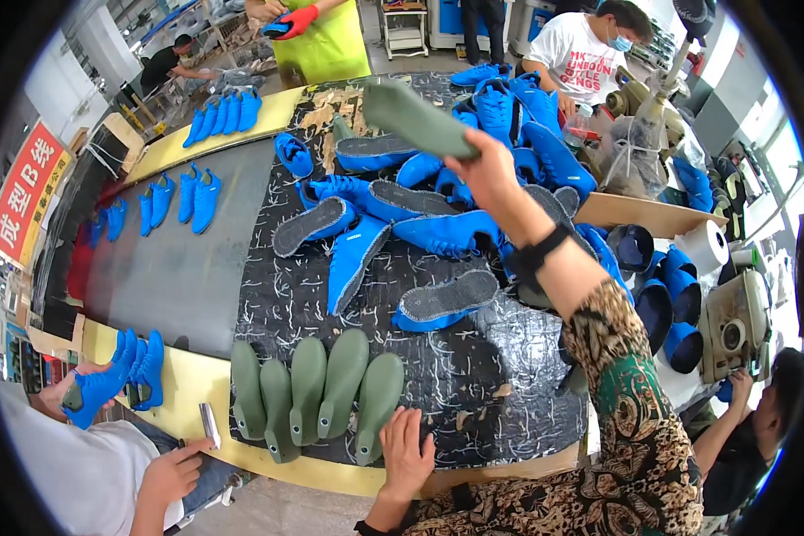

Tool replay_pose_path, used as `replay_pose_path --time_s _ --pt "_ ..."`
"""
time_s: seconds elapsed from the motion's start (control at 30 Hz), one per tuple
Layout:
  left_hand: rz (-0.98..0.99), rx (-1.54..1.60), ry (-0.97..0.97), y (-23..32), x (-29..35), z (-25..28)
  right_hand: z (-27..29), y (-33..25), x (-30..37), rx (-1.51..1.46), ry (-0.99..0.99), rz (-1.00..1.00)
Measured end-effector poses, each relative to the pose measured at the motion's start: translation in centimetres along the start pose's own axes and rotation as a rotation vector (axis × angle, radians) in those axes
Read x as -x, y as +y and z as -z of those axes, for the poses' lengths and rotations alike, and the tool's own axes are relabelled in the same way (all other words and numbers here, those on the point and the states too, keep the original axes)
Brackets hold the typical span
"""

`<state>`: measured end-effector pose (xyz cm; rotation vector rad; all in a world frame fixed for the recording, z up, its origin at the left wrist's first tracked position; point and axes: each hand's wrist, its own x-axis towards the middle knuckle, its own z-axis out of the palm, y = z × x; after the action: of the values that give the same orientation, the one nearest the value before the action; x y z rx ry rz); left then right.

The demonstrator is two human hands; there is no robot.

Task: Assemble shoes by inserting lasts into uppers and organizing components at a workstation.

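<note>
My right hand (pixel 491 170) is closed around one end of a green shoe last (pixel 415 118), raised over a heap of blue shoes. My left hand (pixel 406 454) is at the table's near edge, fingers stretched out and thumb apart. Its fingertips are right beside the last one on the right (pixel 380 397) in a row of several green shoe lasts (pixel 308 384); whether they touch it I cannot tell. Beyond the row, a blue shoe (pixel 433 313) lies with its grey stitched underside up. Other blue shoes (pixel 451 230) are piled behind it, some upright, some on their sides.
The black, scuffed table top (pixel 473 375) borders a grey conveyor belt (pixel 188 277) with paired blue shoes on it. At lower left a person's hand (pixel 171 473) comes near a yellow ledge (pixel 183 371). Dark blue shoe parts (pixel 683 344) and a machine (pixel 737 326) stand at right.
</note>
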<state>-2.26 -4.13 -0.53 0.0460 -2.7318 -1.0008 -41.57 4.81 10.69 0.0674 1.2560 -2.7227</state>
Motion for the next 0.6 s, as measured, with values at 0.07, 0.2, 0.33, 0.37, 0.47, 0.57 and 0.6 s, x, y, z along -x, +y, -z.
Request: replay_pose_path --time_s 0.07,0.2,0.33,0.37,0.47,0.57,0.6 --pt "-0.004 -0.036 -0.043 -0.1 -0.6 -0.6 -0.4 -1.0 -3.8 -0.066 -0.258 -0.052" --pt "-0.011 -0.101 -0.075 -0.5 -1.5 -0.4 0.6 2.2 -3.8 0.717 -0.600 0.348" --pt "-0.033 -0.091 -0.040 -1.5 -1.7 -1.9 0.5 5.3 -1.4 0.826 -0.397 -0.139" --pt "-0.057 -0.050 -0.042 -1.7 -1.4 -2.9 0.6 5.9 -2.3 1.040 -0.452 -0.003" --pt "-0.015 -0.066 -0.161 -3.2 -0.4 -6.2 -0.2 7.8 -6.0 1.452 -0.540 0.301" --pt "0.025 -0.080 -0.159 -3.3 -0.4 -6.9 -0.8 9.9 -11.4 1.800 -0.590 0.389" --pt "0.046 -0.040 -0.184 -3.4 -0.2 -7.3 -0.5 10.6 -13.1 1.924 -0.566 0.459"
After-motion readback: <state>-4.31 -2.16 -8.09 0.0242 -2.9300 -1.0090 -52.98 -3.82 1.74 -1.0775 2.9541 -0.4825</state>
